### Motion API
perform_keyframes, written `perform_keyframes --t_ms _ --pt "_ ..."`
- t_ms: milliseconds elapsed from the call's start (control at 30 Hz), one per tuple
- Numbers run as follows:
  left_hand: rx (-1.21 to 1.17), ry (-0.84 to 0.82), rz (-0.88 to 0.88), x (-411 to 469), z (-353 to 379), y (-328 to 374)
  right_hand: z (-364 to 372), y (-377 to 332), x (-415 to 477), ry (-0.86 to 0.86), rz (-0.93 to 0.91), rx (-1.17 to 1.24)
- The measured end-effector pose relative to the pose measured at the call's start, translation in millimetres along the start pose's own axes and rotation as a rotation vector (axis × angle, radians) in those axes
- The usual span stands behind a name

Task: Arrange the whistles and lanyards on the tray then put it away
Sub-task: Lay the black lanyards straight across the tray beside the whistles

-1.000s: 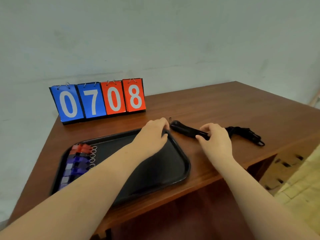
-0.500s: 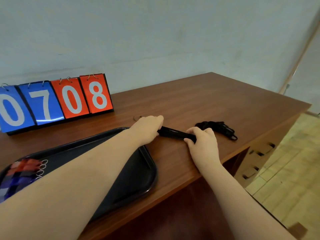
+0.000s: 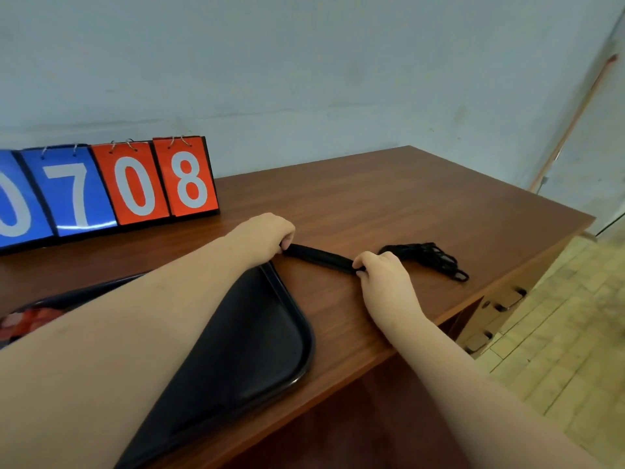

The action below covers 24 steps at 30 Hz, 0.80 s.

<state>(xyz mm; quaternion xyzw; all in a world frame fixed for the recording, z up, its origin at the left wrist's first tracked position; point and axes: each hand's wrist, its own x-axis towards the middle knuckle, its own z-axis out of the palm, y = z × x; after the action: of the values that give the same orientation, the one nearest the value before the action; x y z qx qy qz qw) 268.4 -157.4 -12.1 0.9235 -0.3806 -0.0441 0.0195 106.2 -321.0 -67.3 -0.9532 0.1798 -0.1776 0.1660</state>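
Folded black lanyard bundle [image 3: 319, 257] lies on the table [image 3: 422, 211], just off the tray's [image 3: 297, 353] far-right corner. Long axis runs far-left to near-right. Left hand [image 3: 265, 236] pinches its left end and right hand [image 3: 384, 277] grips its right end; hands apart. Loose lanyards [image 3: 427, 258] heaped just right of the right hand. Red whistles [image 3: 28, 321] at the tray's left edge. Scoreboard [image 3: 135, 184] far left.

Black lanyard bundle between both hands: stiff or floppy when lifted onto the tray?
Probably floppy: the lanyard bundle looks like folded cord, straight seemingly because the left hand and right hand grip its ends. Likely light; the loose lanyards beside it lie limp and tangled on the table. Unlikely to roll, though strands may snag.
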Motion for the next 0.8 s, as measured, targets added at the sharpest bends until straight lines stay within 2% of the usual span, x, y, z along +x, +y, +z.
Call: perform_keyframes --t_ms 100,300,400,633,800 --pt "-0.022 -0.062 -0.056 -2 -18 -19 4 -21 20 -0.108 -0.063 -0.054" --pt "-0.039 -0.012 -0.136 -33 -24 -94 16 -88 55 -0.242 -0.245 -0.207" --pt "-0.077 -0.06 -0.198 -59 -24 -133 27 -124 69 -0.297 -0.29 -0.261" --pt "-0.109 0.079 -0.255 -128 -9 -212 41 -205 89 -0.437 -0.281 -0.297" --pt "-0.141 0.145 -0.237 -163 -2 -240 64 -243 83 -0.427 -0.337 -0.279"
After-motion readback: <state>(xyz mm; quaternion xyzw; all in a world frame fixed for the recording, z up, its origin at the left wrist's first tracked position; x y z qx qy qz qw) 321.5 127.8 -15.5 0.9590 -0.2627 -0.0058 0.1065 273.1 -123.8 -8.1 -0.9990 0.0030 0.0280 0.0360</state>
